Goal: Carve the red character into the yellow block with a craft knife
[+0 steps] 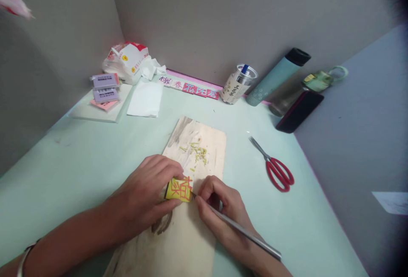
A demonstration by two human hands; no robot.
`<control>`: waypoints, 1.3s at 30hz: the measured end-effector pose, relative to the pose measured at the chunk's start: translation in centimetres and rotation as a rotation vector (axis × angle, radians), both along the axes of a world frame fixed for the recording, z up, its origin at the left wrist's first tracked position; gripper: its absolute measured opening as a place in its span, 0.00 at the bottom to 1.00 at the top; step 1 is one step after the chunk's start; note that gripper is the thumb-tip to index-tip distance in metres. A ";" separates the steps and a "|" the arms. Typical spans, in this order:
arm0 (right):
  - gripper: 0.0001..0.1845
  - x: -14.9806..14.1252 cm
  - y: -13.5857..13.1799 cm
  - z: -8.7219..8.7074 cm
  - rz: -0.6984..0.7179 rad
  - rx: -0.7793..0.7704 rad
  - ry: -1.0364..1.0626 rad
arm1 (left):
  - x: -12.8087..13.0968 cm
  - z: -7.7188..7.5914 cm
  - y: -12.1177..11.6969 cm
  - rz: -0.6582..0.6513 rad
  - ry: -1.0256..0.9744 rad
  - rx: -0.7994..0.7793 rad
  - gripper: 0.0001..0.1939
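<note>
My left hand (148, 194) is curled around a small yellow block (179, 189) with a red character drawn on it, pressing it onto a pale wooden board (191, 234). My right hand (223, 215) pinches a thin metal carving tool (245, 234) like a pen, with its tip touching the block's right edge. Yellow shavings (197, 151) lie scattered on the board beyond the block.
Red-handled scissors (276, 168) lie right of the board. At the back stand a jar (238, 84), a teal bottle (276, 77), a dark phone (299, 111), a strip of carved stamps (191, 88), white tissue (145, 98), purple eraser boxes (105, 88) and a plastic bag (127, 61).
</note>
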State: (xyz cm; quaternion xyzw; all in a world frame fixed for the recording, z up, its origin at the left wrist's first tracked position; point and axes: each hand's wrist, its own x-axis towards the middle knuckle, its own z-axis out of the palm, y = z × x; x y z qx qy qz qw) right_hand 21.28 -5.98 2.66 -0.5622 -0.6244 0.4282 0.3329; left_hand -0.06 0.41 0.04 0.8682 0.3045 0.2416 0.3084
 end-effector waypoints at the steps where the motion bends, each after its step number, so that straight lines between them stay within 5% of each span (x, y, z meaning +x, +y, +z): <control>1: 0.11 0.0 0.0 0.0 0.000 -0.001 0.002 | 0.0 0.0 0.0 0.004 0.005 0.000 0.12; 12: 0.10 -0.1 0.0 -0.8 0.051 0.077 0.011 | -0.1 -0.2 -0.1 -0.014 0.000 0.008 0.10; 20: 0.12 0.2 -0.3 -1.9 0.292 0.606 -0.286 | -0.1 -0.3 0.2 -0.010 0.019 0.015 0.12; 26: 0.13 0.5 -0.3 -1.6 0.421 0.674 -0.485 | -0.1 -0.5 0.0 0.021 -0.021 0.011 0.13; 29: 0.12 0.5 -0.2 -1.6 0.312 0.596 -0.310 | -0.2 -0.5 0.1 0.004 -0.009 0.012 0.12; 35: 0.13 0.8 0.2 -1.1 0.058 0.057 0.062 | -0.2 -0.6 0.2 -0.008 -0.020 -0.007 0.12; 39: 0.13 1.0 0.3 -1.0 0.085 0.050 0.082 | -0.2 -0.5 0.2 -0.017 -0.034 -0.009 0.11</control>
